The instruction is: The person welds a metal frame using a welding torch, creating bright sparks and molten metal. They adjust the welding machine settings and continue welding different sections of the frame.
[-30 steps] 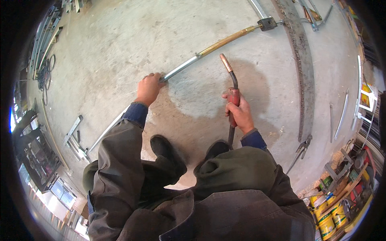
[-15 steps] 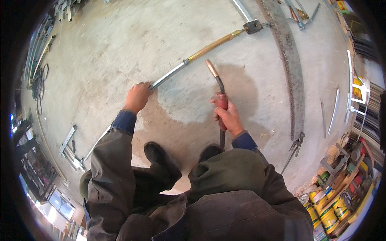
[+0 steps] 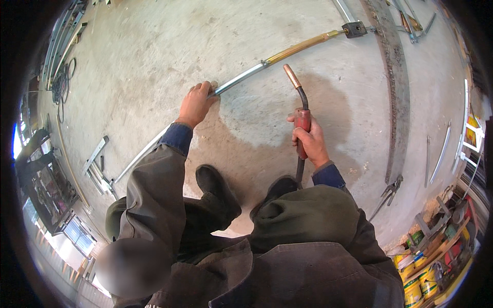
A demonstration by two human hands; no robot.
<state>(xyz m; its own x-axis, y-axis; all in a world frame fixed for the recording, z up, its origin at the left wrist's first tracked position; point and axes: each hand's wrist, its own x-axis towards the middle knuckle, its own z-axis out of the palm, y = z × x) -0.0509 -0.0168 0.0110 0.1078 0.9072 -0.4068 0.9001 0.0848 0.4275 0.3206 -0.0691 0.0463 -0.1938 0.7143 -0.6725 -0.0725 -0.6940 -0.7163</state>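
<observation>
My left hand (image 3: 196, 104) is closed around the near end of a silvery metal rod (image 3: 241, 78) lying low over the concrete floor. The rod continues into a brass-coloured section (image 3: 300, 47), which reaches a dark square block (image 3: 354, 30). In my right hand (image 3: 313, 142) is a welding torch (image 3: 302, 123) with a red handle, a bent dark neck and a copper nozzle (image 3: 291, 76). The nozzle points away from me, apart from the rod. A thick dark cable (image 3: 300, 169) runs from the handle toward my boots.
A long flat steel strip (image 3: 396, 102) lies on the right, with pliers-like clamps (image 3: 393, 191) at its near end. Metal pieces (image 3: 98, 167) and coiled black cable (image 3: 61, 84) lie left. Yellow containers (image 3: 427, 282) and clutter stand lower right.
The whole scene has shifted rightward in view, as my head turned. Both hands keep their grips, and the torch remains in about the same place relative to the rod.
</observation>
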